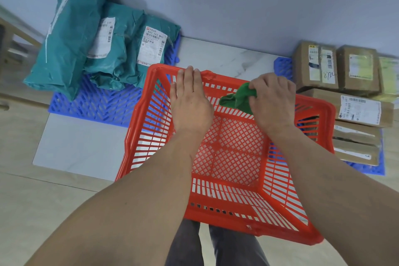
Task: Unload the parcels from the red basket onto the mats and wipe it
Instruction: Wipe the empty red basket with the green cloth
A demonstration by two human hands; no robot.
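Bare forearms reach out over the red basket (224, 157), a plastic lattice tub sitting on the floor. The left hand (190, 101) lies flat on its far rim, fingers straight and pressed together. The right hand (273, 99) pinches a crumpled green cloth (237, 98) against the far wall. Teal plastic mailer bags (90, 45), wrinkled and labelled, pile on the blue grid mat (95, 106) at left. Taped cardboard boxes (345, 84) crowd the right mat (371, 168).
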